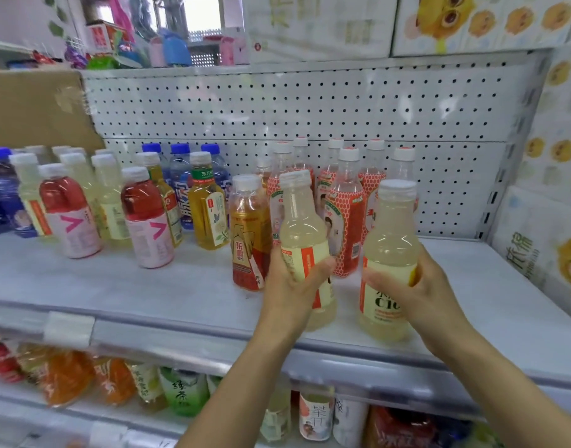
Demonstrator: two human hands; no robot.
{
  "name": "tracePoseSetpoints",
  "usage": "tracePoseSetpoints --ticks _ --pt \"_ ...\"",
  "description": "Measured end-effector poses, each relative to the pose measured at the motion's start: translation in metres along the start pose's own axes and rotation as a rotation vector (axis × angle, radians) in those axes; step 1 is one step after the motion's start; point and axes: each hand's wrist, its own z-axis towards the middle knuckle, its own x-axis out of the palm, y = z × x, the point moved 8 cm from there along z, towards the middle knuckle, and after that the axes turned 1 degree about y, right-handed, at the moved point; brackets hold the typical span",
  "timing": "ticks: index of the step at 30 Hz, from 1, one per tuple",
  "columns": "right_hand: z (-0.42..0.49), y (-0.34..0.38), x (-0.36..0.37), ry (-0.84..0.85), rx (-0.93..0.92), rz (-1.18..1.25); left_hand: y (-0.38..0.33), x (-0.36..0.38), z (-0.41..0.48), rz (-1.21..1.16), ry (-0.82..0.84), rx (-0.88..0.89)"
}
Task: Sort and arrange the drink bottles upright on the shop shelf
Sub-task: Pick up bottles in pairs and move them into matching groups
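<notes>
My left hand (292, 282) grips a pale lemon drink bottle (302, 227) upright, low over the front of the white shelf (148, 286). My right hand (416, 289) grips a second pale lemon bottle (389, 240) just to its right, also upright. Right behind them stand an amber bottle with a red label (248, 231) and several red honeycomb-label bottles (345, 218). Further left stand two red drinks with pink labels (67, 211), yellow tea bottles (208, 205), pale lemon bottles (108, 195) and blue-capped bottles (180, 169).
A pegboard back wall (310, 108) closes the shelf. Printed cartons (543, 240) wall in the right end, and a cardboard box (35, 108) sits at the upper left. The lower shelf (180, 392) holds more bottles. Bare shelf surface lies at the front left and right.
</notes>
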Motion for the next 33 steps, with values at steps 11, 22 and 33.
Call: tracePoseSetpoints --ticks 11,22,33 --pt "-0.014 0.056 0.097 0.030 -0.148 0.045 -0.030 -0.099 -0.031 -0.135 -0.081 0.076" --pt "-0.042 0.084 0.292 0.046 -0.118 0.151 -0.039 -0.296 -0.053 -0.077 -0.084 0.066" --pt "-0.059 0.093 0.447 0.055 -0.056 0.189 -0.014 -0.467 -0.053 -0.026 -0.143 -0.022"
